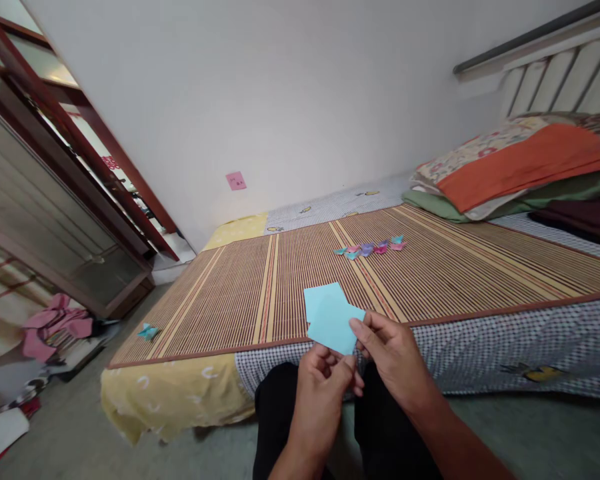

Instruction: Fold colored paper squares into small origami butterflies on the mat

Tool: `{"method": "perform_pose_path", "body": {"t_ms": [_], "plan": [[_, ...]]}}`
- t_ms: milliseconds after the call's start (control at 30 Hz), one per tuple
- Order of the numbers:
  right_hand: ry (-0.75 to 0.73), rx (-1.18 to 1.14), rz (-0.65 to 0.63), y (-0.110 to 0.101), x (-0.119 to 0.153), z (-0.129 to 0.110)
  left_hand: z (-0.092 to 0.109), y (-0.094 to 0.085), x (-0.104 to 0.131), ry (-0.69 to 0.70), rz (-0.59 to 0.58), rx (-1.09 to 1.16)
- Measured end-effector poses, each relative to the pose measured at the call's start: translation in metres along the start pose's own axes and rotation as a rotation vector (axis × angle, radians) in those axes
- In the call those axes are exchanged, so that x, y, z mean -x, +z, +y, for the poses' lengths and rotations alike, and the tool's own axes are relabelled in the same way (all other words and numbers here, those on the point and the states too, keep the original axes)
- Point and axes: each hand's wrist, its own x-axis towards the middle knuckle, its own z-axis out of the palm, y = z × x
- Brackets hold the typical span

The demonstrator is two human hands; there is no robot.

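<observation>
A light blue sheet of paper (333, 327) is held up over the near edge of the bed, pinched at two of its corners. My left hand (327, 383) grips the lower corner between thumb and fingers. At the right corner, my right hand (393, 350) has its thumb on top and fingers beneath. Behind the held sheet, a second light blue sheet (320, 295) shows in part on the striped mat. Several small folded paper pieces (367, 249) in blue, pink and purple sit in a cluster farther back.
The striped mat (230, 293) covers the bed. A blue folded paper piece (149, 331) lies near its left corner. Folded bedding with an orange band (525, 170) is stacked at the right. A pink note (236, 181) sticks to the wall. Pink cloth (57, 327) lies at the left.
</observation>
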Motion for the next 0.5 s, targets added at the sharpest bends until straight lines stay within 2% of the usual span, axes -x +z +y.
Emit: {"method": "perform_pose_path", "body": {"t_ms": [100,233,300,400,500], "plan": [[-0.009,-0.014,-0.054,0.002,0.000,-0.004,-0.001,-0.003,-0.002,0.018,0.006,0.022],[0.065,-0.097,-0.296,0.005,0.005,-0.007,-0.002,-0.006,-0.003,0.044,0.038,0.069],[0.077,-0.122,-0.333,0.005,0.006,-0.007,-0.002,-0.007,-0.003,0.042,0.047,0.079],[0.049,-0.073,-0.253,0.002,0.003,-0.005,-0.002,-0.006,-0.002,0.025,0.059,0.067],[0.007,-0.021,-0.104,-0.006,-0.007,-0.004,-0.004,-0.003,0.000,0.002,0.049,0.053]]}}
